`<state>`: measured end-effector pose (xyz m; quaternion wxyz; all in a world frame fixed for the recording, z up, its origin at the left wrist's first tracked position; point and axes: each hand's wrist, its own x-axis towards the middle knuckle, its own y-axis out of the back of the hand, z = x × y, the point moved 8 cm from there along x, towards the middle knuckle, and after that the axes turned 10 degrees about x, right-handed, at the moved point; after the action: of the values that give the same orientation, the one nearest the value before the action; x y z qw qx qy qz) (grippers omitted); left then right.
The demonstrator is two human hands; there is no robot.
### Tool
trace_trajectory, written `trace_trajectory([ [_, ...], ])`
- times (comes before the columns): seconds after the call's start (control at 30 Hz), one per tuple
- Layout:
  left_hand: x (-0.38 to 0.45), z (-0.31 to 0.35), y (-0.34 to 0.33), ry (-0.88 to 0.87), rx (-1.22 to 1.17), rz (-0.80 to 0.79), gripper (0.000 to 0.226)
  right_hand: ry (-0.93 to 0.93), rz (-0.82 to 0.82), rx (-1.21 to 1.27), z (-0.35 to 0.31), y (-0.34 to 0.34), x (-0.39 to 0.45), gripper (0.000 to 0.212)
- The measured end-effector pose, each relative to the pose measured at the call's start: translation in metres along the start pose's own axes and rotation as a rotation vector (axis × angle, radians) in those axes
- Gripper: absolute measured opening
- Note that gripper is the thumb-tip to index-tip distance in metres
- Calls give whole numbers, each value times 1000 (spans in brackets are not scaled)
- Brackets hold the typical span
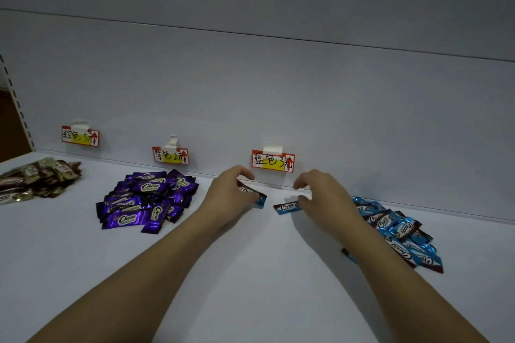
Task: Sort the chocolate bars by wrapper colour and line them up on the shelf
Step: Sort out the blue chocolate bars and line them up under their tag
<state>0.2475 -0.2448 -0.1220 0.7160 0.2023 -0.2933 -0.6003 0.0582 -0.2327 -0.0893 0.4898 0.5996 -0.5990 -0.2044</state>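
My left hand (232, 192) grips a blue-wrapped chocolate bar (257, 198) just below the blue label (273, 161) on the shelf's back wall. My right hand (320, 195) pinches the end of a second blue bar (285, 207) lying flat on the shelf (250, 259). To the right of that hand lies a loose pile of blue bars (398, 231). A heap of purple bars (145, 200) sits left of my left arm, and a heap of brown and gold bars (36, 178) lies at the far left.
Two more handwritten labels hang on the back wall: a left label (80, 135) above the brown heap and a middle label (170, 154) above the purple heap. A slotted shelf upright (16, 103) runs up the left edge.
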Motion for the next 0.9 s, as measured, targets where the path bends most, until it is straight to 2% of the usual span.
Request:
trace_trajectory([
  [0.1,0,2,-1,-60,479,27,41,61,-204,-109,-5,-17,-4,31],
  [0.17,-4,11,4,-120,574,59,34,40,-319,-187,-1,-26,-5,33],
  [0.23,-12,20,0,-226,556,-58,26,-2,-414,-244,7,-32,-7,31],
  [0.33,-31,23,-20,-326,792,-348,41,-30,-420,-230,13,-34,-10,27],
  [0.4,-32,21,-26,-332,933,-367,50,-20,-401,-210,13,-37,-14,24],
  [0.5,-28,17,-34,-350,967,-338,58,14,-387,-193,8,-46,-15,25],
  [0.7,-8,6,-41,-338,850,-301,64,24,-279,-150,6,-63,0,35],
  [0.9,0,-5,-46,-334,846,-317,69,44,-234,-138,16,-76,9,40],
])
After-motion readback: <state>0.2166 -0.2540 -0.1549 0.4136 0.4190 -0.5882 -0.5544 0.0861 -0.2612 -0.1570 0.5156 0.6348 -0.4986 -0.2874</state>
